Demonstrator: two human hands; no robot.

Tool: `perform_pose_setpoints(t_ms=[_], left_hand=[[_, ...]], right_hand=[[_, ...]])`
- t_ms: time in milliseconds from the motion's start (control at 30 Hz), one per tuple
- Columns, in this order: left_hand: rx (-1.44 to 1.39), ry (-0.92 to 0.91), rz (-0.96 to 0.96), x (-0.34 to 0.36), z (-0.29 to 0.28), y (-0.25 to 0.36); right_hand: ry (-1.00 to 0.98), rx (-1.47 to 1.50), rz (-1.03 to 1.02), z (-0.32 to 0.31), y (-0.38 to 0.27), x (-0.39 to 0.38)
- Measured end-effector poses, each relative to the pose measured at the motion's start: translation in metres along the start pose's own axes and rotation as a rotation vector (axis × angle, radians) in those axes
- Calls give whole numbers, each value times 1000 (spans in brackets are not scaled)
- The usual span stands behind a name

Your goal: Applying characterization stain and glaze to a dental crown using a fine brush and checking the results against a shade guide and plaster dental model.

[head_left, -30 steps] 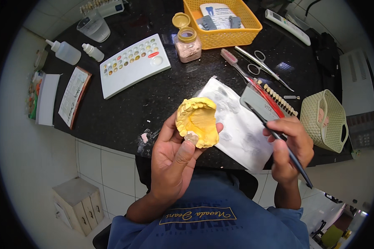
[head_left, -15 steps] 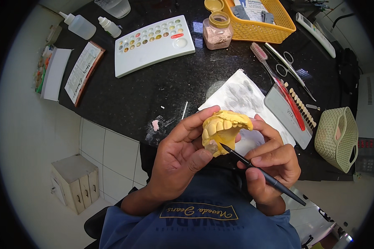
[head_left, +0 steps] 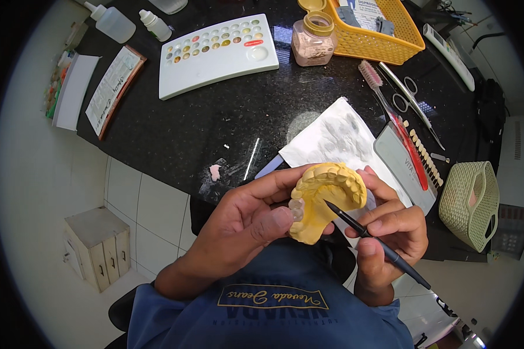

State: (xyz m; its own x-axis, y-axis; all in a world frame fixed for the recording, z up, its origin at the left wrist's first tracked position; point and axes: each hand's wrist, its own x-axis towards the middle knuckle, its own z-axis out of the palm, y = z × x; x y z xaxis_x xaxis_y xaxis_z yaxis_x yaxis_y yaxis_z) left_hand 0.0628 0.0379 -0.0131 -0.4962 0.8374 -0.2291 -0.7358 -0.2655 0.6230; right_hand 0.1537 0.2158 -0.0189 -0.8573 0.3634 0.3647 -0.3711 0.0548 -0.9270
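My left hand (head_left: 233, 230) is closed round a yellow dental cast (head_left: 332, 192), its thumb beside a pale translucent piece (head_left: 297, 210) set on the cast's left side. My right hand (head_left: 390, 244) grips a slim dark pen-like tool (head_left: 390, 255), with its pointed tip over the cast's inner surface; whether it touches is unclear. A finger of that hand reaches the cast's right side. Behind the hands lies a smudged white paper (head_left: 337, 134), partly hidden by them.
At the back are a palette (head_left: 215, 72), jar (head_left: 311, 46), yellow basket (head_left: 402, 46) and bottles (head_left: 115, 26). To the right lie scissors (head_left: 407, 102), a red-handled brush (head_left: 413, 163), shade guide (head_left: 425, 151) and pale-green basket (head_left: 463, 221). A dark counter (head_left: 157, 139) ends before me.
The cast has moved right and turned in my left hand. My right hand has moved left to it, bringing the tool's tip over its inner surface.
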Motion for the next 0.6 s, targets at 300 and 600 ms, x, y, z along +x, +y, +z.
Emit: perform_pose_setpoints(t_ms=[300, 600], left_hand=[[-48, 69, -67, -2, -2, 8], [2, 29, -52, -1, 0, 8]], right_hand=[[-107, -77, -65, -3, 0, -2], [-94, -26, -21, -1, 2, -5]])
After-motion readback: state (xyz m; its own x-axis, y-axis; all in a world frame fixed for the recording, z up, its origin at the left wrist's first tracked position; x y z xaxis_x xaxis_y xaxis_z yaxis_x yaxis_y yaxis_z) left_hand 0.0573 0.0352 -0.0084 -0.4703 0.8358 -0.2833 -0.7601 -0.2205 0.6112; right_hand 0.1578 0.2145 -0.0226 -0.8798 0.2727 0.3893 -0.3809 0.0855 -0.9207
